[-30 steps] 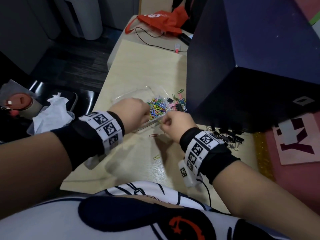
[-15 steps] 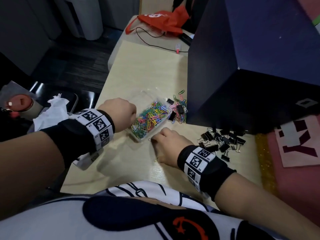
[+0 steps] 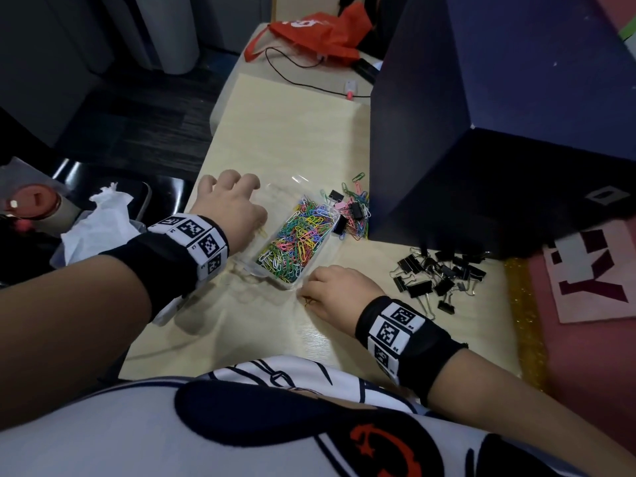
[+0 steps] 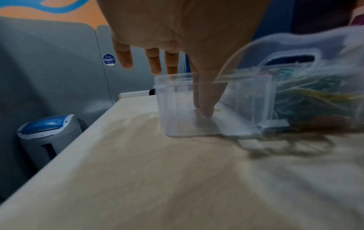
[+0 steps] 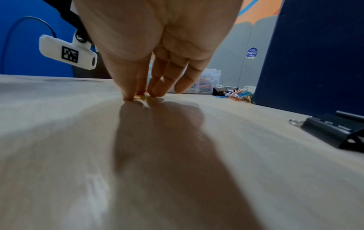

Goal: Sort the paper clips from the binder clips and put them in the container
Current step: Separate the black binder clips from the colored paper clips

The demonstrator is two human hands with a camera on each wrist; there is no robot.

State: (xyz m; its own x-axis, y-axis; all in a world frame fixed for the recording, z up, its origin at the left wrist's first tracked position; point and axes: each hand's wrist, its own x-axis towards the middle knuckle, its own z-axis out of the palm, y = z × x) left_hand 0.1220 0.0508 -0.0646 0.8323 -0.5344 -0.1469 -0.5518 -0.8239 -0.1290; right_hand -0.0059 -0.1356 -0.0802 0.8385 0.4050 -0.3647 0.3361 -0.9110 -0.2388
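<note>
A clear plastic container [image 3: 321, 247] packed with coloured paper clips lies on the pale table, its clear lid [image 3: 280, 192] folded open to the left. My left hand [image 3: 258, 229] reaches into the lid [image 4: 177, 109]. Its thumb and index fingertip pinch a yellow paper clip [image 4: 217, 110] there, while the other fingers are spread. My right hand [image 3: 307, 299] is by the container's near corner, pinching an orange paper clip [image 5: 140, 97] flat on the table. A mixed heap of paper clips and binder clips [image 3: 352, 213] lies beyond the container. Sorted black binder clips [image 3: 442, 273] lie to the right.
A big dark blue box [image 3: 481, 139] stands right behind the heaps. An orange bag [image 3: 316, 32] and a black cable [image 3: 292, 67] lie at the far end. The table's left edge drops to a chair holding crumpled tissue [image 3: 99, 222]. A pink mat [image 3: 592, 287] lies right.
My left hand let go of the container's side and moved onto the open lid. My right hand drew back from the container toward me and came down on a clip on the table.
</note>
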